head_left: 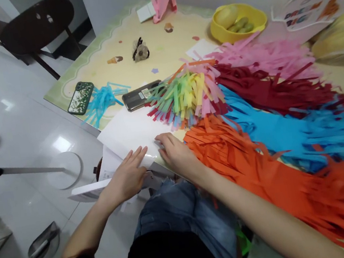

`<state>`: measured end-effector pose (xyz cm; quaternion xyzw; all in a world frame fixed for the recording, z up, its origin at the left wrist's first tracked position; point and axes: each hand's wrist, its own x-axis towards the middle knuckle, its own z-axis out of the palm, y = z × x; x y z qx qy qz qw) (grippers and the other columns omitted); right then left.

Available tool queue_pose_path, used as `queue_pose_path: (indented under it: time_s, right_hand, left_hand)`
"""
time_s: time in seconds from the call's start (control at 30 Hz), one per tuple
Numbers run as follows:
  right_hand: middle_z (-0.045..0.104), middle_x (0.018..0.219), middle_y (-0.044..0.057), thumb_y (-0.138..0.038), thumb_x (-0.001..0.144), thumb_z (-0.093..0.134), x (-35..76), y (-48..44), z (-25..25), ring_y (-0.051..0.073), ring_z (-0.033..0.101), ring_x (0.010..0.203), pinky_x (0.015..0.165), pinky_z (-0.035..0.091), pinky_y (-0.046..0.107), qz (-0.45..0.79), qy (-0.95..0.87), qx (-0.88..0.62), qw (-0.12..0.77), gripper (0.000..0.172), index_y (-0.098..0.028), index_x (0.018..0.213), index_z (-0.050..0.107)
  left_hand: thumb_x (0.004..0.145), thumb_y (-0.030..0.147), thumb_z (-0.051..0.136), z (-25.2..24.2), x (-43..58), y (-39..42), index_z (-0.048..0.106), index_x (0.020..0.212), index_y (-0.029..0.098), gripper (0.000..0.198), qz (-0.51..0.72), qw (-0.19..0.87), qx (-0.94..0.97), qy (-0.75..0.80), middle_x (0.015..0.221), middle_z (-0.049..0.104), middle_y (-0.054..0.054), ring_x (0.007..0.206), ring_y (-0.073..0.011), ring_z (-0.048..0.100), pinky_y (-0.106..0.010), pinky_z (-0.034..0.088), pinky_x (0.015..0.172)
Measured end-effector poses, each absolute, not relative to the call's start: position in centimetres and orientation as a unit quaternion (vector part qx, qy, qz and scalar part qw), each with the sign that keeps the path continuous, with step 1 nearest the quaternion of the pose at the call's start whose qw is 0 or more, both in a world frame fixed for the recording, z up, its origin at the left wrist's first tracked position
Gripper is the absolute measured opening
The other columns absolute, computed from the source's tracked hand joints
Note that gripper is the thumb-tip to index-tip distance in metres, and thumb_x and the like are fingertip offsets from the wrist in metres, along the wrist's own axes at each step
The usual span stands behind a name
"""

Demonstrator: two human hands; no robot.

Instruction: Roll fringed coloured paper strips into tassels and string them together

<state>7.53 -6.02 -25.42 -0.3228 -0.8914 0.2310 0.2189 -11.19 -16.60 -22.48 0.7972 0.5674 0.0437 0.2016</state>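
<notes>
My left hand point(130, 173) lies on the near edge of a sheet of white paper point(129, 129), its fingers stretched out and slightly apart. Beside it, my right hand point(177, 154) rests at the sheet's right side with bent fingers, a gap showing between thumb and forefinger. A shiny clear patch, perhaps tape, shows on the paper between the hands. Just beyond the right hand sits a bunch of multicoloured paper strips point(189, 96). Orange fringed paper point(262, 167) spreads next to my right wrist, with blue fringed paper point(275, 130) behind it.
Dark red fringe point(269, 88) and pink fringe point(271, 56) lie farther back. A dark phone point(136, 97), a green-patterned phone point(81, 98), light blue strips point(103, 101) and a hair clip point(140, 51) are on the table. A yellow bowl point(238, 35) holds fruit. A fan point(65, 170) stands left.
</notes>
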Motion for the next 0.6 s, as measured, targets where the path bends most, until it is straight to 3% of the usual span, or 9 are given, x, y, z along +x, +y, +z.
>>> queue_pose_path:
  time_s: [0.2, 0.4, 0.6]
  right_hand:
    - [0.064, 0.123, 0.019, -0.013, 0.091, 0.052, 8.7, -3.6, -25.7, 0.031, 0.063, 0.115, 0.1, 0.054, 0.048, 0.248, -0.869, -0.355, 0.24, 0.037, -0.014, 0.128, 0.052]
    - [0.063, 0.122, 0.015, -0.008, 0.083, 0.055, 7.6, -1.5, -26.2, 0.027, 0.067, 0.103, 0.091, 0.057, 0.047, 0.299, -0.857, -0.335, 0.254, 0.046, -0.018, 0.127, 0.049]
    - [0.059, 0.124, 0.016, -0.005, 0.089, 0.043, 5.9, -2.2, -25.6, 0.026, 0.062, 0.112, 0.091, 0.056, 0.042, 0.258, -0.892, -0.308, 0.207, 0.041, -0.018, 0.128, 0.051]
  left_hand:
    - [0.099, 0.02, 0.054, -22.2, -11.3, -17.7, 0.072, 0.085, 0.011, 0.024, 0.021, 0.203, 0.789, 0.579, 0.165, 0.032, -0.02, 0.155, -0.0351, 0.029, -0.055, 0.028, 0.126]
    - [0.102, 0.023, 0.048, -21.4, -11.1, -17.4, 0.072, 0.091, 0.012, 0.029, 0.04, 0.177, 0.792, 0.583, 0.16, 0.042, -0.021, 0.152, -0.0341, 0.035, -0.056, 0.034, 0.124]
    - [0.099, 0.024, 0.054, -21.4, -10.8, -15.5, 0.072, 0.086, 0.009, 0.027, 0.062, 0.227, 0.793, 0.561, 0.163, 0.034, -0.023, 0.154, -0.0363, 0.028, -0.05, 0.032, 0.126]
